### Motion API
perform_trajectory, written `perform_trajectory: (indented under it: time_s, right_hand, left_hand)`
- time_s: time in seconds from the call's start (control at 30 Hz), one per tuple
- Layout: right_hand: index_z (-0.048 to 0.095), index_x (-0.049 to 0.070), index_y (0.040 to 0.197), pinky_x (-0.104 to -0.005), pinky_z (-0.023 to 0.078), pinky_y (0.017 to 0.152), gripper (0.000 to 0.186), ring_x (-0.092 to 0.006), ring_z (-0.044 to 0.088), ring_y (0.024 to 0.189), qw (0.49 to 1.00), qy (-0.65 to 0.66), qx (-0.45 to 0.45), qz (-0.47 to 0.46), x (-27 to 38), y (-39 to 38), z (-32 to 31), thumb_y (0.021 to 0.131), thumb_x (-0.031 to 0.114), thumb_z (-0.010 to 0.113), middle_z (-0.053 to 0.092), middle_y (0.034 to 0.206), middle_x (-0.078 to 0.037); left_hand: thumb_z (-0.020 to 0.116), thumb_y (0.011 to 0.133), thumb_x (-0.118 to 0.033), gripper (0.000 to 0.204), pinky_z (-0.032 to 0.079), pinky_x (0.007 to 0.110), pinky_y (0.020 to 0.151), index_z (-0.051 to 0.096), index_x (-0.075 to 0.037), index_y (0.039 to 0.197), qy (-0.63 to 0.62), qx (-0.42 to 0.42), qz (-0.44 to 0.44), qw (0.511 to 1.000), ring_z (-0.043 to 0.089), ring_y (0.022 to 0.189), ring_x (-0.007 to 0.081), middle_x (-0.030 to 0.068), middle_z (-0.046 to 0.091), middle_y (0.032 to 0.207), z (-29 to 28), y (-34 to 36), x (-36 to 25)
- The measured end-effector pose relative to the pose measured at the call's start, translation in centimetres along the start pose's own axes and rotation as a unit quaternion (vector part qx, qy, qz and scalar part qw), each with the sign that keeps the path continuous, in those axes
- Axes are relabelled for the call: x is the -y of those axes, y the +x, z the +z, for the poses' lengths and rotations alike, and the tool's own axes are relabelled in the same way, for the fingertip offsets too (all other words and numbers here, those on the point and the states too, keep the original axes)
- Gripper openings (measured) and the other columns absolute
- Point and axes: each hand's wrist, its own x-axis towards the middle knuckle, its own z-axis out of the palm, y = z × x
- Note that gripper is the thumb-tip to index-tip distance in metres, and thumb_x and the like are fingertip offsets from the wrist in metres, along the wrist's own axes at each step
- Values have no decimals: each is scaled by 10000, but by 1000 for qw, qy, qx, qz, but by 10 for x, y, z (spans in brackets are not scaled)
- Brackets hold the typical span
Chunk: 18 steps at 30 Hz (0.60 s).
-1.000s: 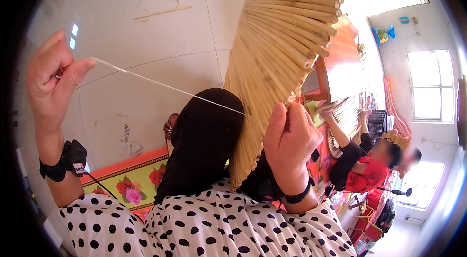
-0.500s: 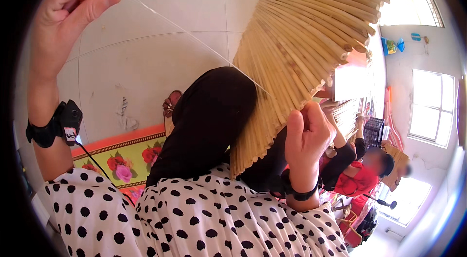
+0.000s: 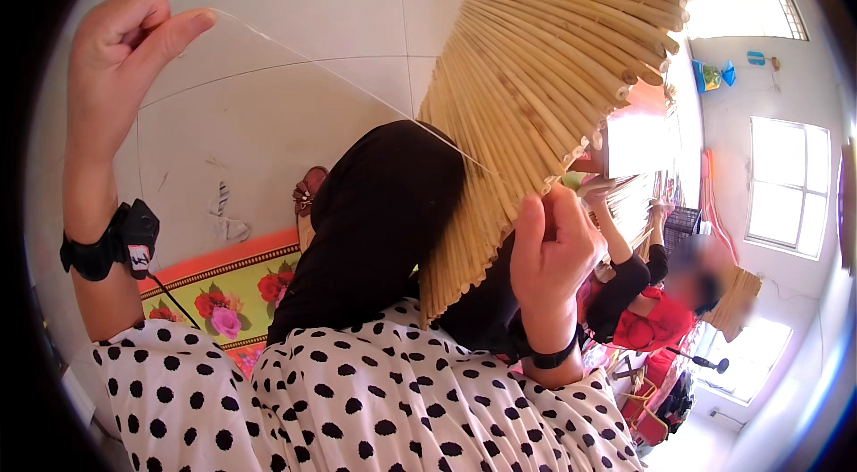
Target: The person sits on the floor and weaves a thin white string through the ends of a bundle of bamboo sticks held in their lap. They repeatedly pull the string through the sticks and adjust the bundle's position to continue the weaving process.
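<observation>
Since a second ago, left hand [image 3: 127,52] up toward 12 o'clock, thread [image 3: 344,79] slanting steeper toward 4, stick mat [image 3: 527,106] outer end toward 3.

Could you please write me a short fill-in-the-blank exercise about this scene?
The left hand pinches a thread coloured ____.
The hand nearer the stalk mat is the ____ one.
The wearer's trousers are plain ____.
The white garment is patterned with black polka ____.

Missing words: white; right; black; dots.

The thread [image 3: 339,77] fades out against the slats [image 3: 513,97]. Whether the right hand [image 3: 555,244] grips anything is hidden. A co-worker's head [image 3: 698,271] is blurred.
</observation>
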Motion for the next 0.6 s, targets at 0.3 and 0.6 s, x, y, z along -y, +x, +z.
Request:
perform_trajectory:
  time_s: [0.3, 0.6]
  right_hand:
    - [615, 20, 849, -309, 429, 455, 160, -203, 538, 476, 997, -47, -59, 3, 0, -3, 12, 807, 110, 740, 555, 608, -51]
    - [661, 18, 953, -258, 393, 440, 292, -114, 503, 453, 1000, 6, -14, 14, -12, -6, 1, 720, 116, 808, 563, 616, -19]
  left_hand:
    - [741, 846, -49, 483, 213, 264, 542, 284, -72, 692, 21, 14, 16, 1000, 241, 612, 87, -21, 247, 694, -5, -1, 1]
    - [566, 963, -141, 205, 340, 237, 687, 580, -41, 1140, -212, -75, -193, 955, 395, 727, 84, -19, 414, 786, 3, -12, -24]
